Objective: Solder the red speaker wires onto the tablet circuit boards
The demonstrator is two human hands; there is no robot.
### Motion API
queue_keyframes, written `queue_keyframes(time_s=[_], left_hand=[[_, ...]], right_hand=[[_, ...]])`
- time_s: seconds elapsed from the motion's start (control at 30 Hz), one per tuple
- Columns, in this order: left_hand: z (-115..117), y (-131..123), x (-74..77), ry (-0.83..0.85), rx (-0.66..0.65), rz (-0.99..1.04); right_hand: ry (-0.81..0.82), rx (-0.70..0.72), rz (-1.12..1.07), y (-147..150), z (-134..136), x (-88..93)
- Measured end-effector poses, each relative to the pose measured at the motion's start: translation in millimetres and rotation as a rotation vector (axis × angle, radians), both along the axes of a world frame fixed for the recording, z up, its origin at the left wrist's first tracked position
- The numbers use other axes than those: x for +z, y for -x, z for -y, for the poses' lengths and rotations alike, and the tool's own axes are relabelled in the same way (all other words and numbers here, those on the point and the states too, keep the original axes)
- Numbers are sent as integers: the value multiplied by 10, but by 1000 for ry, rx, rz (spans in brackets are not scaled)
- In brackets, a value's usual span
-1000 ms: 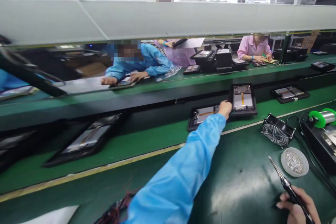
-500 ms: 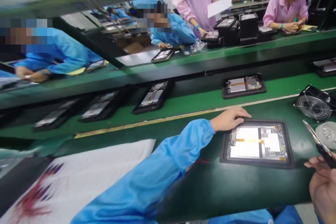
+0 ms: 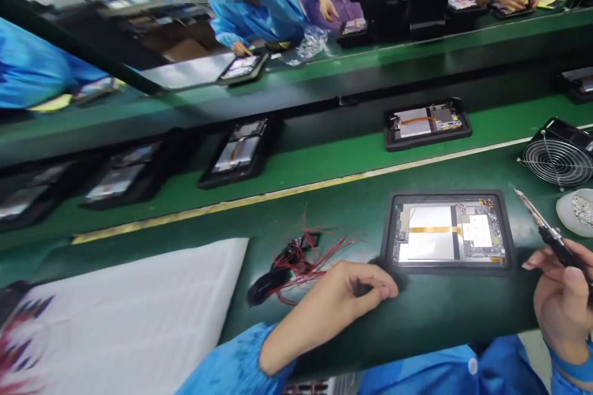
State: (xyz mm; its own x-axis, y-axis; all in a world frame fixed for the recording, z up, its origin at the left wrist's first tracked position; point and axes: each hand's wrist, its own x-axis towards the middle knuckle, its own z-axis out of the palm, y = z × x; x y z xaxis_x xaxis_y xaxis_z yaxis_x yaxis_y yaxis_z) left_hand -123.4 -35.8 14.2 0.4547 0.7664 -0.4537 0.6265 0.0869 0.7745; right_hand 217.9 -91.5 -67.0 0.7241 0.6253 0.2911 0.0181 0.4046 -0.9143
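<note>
My left hand [image 3: 359, 289] hovers over the bench, below the left corner of an opened tablet [image 3: 433, 233]. Its fingers are curled and meet the thumb; whether anything small is pinched there I cannot make out. The tablet lies in a black frame [image 3: 508, 237], its silver battery, orange ribbon cable and circuit board exposed. In my right hand [image 3: 563, 302], at the right edge, is a soldering iron [image 3: 551, 237], its tip pointing up and left beside the tablet. Left of my left hand lies a bundle of small black parts with red wires [image 3: 296, 262].
A small fan [image 3: 558, 157] and a white cup [image 3: 572, 213] of pale shreds stand at right. White foam sheeting [image 3: 152, 302] covers the near left. Beyond a yellow strip, several framed tablets [image 3: 428, 123] lie on a green belt. Co-workers [image 3: 259, 3] sit across.
My left hand has left the tablet frame's upper left corner and moved toward me, its fingers curling in. The wire bundle has come into sight. The soldering iron stays in my right hand.
</note>
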Motion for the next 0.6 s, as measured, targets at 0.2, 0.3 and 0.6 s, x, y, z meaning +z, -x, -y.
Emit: queue_keyframes(time_s=[0.2, 0.3, 0.6], left_hand=[[-9, -230, -170, -496, 88, 89], [-17, -343, -218, -869, 2, 111], [-73, -969, -199, -1056, -62, 200]], right_hand=[[6, 36, 66, 4, 25, 49], [2, 59, 102, 8, 35, 67], [193, 284, 273, 284, 116, 309]])
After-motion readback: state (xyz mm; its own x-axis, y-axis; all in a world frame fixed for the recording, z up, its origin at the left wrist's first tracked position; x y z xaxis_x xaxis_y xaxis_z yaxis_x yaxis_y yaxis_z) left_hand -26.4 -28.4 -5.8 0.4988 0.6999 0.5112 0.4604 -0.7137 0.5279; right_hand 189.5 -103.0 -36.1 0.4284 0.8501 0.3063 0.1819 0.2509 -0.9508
